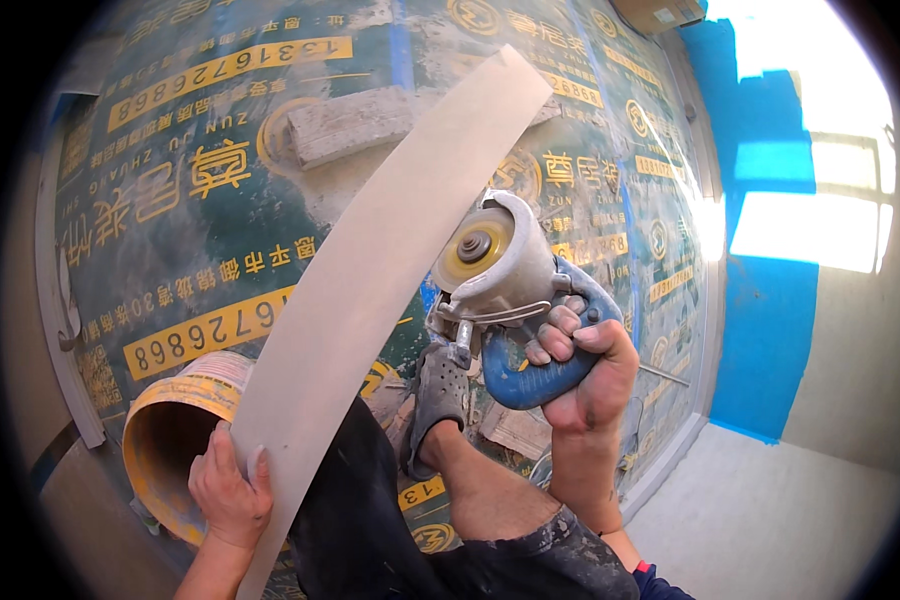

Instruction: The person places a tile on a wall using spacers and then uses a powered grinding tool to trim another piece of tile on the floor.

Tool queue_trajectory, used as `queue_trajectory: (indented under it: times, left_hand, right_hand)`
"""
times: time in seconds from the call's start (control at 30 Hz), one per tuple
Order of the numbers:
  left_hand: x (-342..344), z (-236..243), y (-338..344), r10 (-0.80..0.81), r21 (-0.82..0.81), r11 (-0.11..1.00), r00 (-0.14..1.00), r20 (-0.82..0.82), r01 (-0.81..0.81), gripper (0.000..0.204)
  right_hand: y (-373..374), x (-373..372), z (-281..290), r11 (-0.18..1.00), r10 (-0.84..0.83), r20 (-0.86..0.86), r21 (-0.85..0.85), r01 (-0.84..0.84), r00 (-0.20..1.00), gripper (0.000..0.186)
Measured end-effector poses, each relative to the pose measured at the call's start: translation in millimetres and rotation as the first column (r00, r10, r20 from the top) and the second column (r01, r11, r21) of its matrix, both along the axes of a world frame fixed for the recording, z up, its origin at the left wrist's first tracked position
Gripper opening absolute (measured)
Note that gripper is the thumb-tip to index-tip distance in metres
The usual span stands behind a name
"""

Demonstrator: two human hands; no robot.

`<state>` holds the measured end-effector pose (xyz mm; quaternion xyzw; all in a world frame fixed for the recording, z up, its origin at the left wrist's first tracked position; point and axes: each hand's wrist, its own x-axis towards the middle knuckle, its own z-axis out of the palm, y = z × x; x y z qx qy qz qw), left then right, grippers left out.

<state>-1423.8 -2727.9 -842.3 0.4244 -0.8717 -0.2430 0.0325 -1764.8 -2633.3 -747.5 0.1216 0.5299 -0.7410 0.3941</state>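
Observation:
My left hand (228,488) grips the near end of a long pale tile strip (370,270), which runs up and to the right across the floor. My right hand (588,365) holds the blue handle of a dusty handheld cutter (515,290). Its yellowish disc (473,245) faces up, right next to the strip's right edge. My bent leg in dark shorts and a grey perforated shoe (440,385) lie just below the cutter.
A green printed protective sheet (170,200) covers the floor. A yellow bucket (175,435) lies on its side by my left hand. A grey block (345,125) rests further up. Blue film (770,300) and bright windows stand at right.

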Motion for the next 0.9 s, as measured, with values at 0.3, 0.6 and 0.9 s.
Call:
queue_trajectory:
  times: [0.3,0.6,0.9]
  left_hand:
    - [2,-1,0,0.006,0.008,1.0,1.0,0.013,-0.007,0.048]
    - [1,2,1,0.005,-0.008,1.0,1.0,0.016,-0.005,0.048]
    - [-4,4,-1,0.009,-0.027,1.0,1.0,-0.016,-0.009,0.045]
  right_hand:
    - [-4,-6,-3,1.0,-0.02,-0.087,0.002,0.021,0.996,0.022]
    - [3,4,-4,1.0,-0.01,-0.023,-0.01,0.009,1.0,0.023]
    - [2,11,-2,1.0,-0.008,-0.066,0.0,0.008,0.998,0.021]
